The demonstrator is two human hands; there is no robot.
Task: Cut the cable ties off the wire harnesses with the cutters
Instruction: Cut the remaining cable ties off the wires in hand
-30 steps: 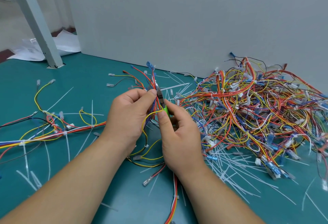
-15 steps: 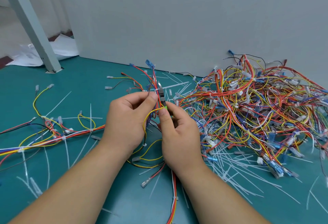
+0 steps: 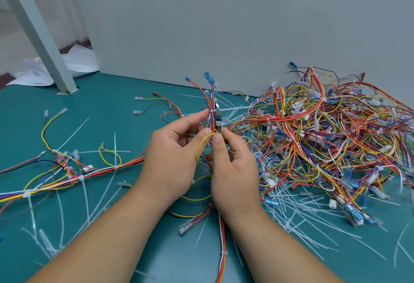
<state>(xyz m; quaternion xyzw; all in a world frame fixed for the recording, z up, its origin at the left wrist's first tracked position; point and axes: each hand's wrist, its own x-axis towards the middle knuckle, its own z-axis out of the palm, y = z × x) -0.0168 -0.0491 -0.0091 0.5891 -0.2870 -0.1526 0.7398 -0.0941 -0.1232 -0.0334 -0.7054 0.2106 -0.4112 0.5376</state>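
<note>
My left hand (image 3: 173, 158) pinches an upright wire harness (image 3: 210, 103) of red, blue and yellow wires, thumb and fingers just below a white cable tie (image 3: 212, 111) wrapped round it. My right hand (image 3: 233, 168) grips small cutters (image 3: 217, 120) with green handles; their dark jaws point up and sit at that tie, whose white tail sticks out to the right. The harness runs down between my wrists to the mat.
A big tangled heap of harnesses (image 3: 324, 134) fills the right, against a grey wall (image 3: 224, 25). Another harness (image 3: 67, 177) lies at left on the green mat (image 3: 112, 108). Loose white cut ties (image 3: 302, 211) are scattered around. A grey post (image 3: 42, 43) stands at far left.
Both hands with the harness and cutters have lifted slightly and moved away from me. The cutter jaws now sit at the white tie.
</note>
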